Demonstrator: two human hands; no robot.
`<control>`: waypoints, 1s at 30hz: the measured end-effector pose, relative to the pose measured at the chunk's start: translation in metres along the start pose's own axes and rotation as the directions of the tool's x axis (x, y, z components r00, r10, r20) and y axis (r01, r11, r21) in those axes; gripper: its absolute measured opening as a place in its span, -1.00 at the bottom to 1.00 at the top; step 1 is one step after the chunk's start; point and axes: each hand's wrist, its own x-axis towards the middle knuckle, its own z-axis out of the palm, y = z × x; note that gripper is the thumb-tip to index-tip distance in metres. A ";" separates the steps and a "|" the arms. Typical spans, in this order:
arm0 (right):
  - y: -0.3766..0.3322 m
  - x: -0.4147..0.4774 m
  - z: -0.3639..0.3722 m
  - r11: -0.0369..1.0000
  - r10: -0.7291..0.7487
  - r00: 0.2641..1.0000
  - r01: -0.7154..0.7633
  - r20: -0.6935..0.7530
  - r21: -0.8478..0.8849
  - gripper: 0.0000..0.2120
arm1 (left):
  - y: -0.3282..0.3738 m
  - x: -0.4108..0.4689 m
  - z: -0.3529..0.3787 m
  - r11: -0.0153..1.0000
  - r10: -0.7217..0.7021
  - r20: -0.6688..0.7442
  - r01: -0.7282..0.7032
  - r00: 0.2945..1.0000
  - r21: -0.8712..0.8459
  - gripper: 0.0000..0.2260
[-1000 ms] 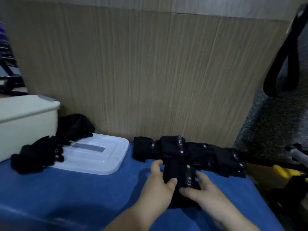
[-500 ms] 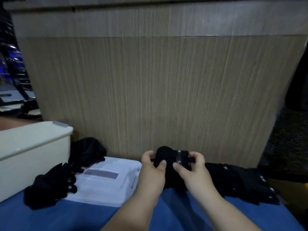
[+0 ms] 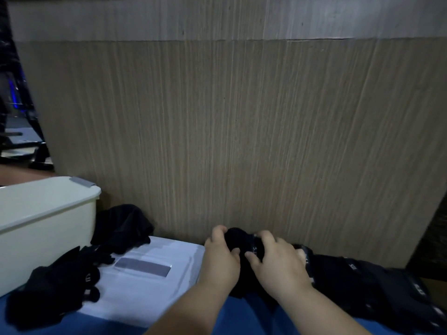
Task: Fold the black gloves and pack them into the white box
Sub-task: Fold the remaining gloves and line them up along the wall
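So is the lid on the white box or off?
Off. The lid lies flat on the blue table beside the white box, with loose black gloves partly on it.

Big wood-grain panel [image 3: 242,129] fills pretty much everything from 10 to 2. Blue tabletop [image 3: 244,317] at 6, lighting's dim.

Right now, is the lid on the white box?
No: the lid lies flat beside the white box, whose top is open.
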 end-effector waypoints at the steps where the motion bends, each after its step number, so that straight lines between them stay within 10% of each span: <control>1: 0.003 0.001 0.004 0.998 -0.008 1.000 0.008 -0.004 -0.068 -0.57 | -0.003 0.002 0.002 0.996 0.032 -0.005 -0.031 0.999 0.081 -0.67; 9: 0.020 0.001 0.018 0.972 -0.202 0.972 0.214 0.122 -0.092 -0.11 | -0.026 0.012 0.011 0.851 0.361 0.058 -0.354 0.931 0.389 -0.63; 16: 0.032 0.003 0.041 0.973 -0.164 0.978 0.182 0.129 -0.139 0.16 | -0.039 0.013 0.016 0.852 0.250 0.216 -0.320 0.944 0.414 -0.63; 30: 0.025 0.005 0.043 0.974 -0.138 0.981 0.160 0.135 -0.163 0.03 | -0.030 0.014 0.004 0.730 0.065 0.369 -0.296 0.927 0.615 -0.56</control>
